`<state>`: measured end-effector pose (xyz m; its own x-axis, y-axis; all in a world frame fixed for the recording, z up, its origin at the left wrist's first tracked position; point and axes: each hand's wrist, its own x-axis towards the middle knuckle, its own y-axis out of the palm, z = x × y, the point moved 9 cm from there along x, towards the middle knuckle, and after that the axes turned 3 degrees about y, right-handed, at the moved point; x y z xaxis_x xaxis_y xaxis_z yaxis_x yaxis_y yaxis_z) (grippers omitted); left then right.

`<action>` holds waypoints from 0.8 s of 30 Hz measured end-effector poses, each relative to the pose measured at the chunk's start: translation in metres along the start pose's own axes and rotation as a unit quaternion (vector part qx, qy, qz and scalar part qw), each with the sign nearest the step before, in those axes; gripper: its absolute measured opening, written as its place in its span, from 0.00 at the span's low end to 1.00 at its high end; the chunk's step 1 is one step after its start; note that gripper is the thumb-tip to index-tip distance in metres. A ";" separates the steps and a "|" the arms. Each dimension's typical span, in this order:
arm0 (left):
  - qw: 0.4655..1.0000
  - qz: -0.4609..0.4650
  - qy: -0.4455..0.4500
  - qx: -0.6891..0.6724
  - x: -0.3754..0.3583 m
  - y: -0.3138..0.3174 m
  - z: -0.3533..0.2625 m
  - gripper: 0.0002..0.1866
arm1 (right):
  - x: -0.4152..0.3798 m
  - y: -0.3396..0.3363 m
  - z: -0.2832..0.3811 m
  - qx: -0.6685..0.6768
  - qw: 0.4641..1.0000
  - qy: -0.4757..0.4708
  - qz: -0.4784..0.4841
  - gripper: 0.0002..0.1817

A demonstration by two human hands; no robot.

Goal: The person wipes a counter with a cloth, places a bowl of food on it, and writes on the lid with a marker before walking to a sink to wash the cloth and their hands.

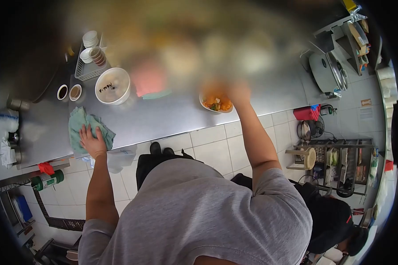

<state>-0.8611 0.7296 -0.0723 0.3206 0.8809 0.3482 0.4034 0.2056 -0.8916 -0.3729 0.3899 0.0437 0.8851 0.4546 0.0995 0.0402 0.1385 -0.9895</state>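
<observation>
My left hand (92, 140) lies flat with its fingers spread on a crumpled green cloth (77, 122) at the counter's front edge. At the right, my right hand (239, 93) is at the rim of a white bowl (204, 106) of orange food (217, 102). A blurred patch covers its fingers, so their pose and anything in them cannot be made out. Between the hands stand a white lidded tub (113, 86) with black writing and a blurred pink cloth (148, 79).
Two small sauce cups (63, 92) and a white basket (80, 70) with stacked cups are at the left of the steel counter (163, 115). A large cooker (325, 73) stands at the right. Another person (329, 221) in dark clothes is at the lower right, near a shelf rack (340, 142).
</observation>
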 end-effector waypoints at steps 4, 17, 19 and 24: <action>1.000 -0.009 0.011 0.006 0.000 0.000 0.000 0.24 | -0.004 -0.029 0.000 -0.008 1.000 0.002 0.003 0.09; 1.000 -0.006 0.013 0.000 0.001 -0.001 -0.001 0.24 | 0.007 -0.075 0.014 0.010 0.998 -0.054 0.012 0.11; 1.000 -0.007 0.012 -0.002 0.001 -0.001 0.000 0.24 | 0.033 -0.107 0.021 -0.024 0.993 -0.051 -0.105 0.10; 1.000 -0.009 0.000 -0.003 0.003 -0.004 -0.002 0.23 | 0.179 -0.042 0.022 -0.141 0.986 -0.077 -0.032 0.13</action>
<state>-0.8608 0.7304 -0.0671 0.3135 0.8768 0.3646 0.4150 0.2188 -0.8831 -0.2265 0.4853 0.1057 0.7971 0.5835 0.1553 0.2401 -0.0703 -0.9682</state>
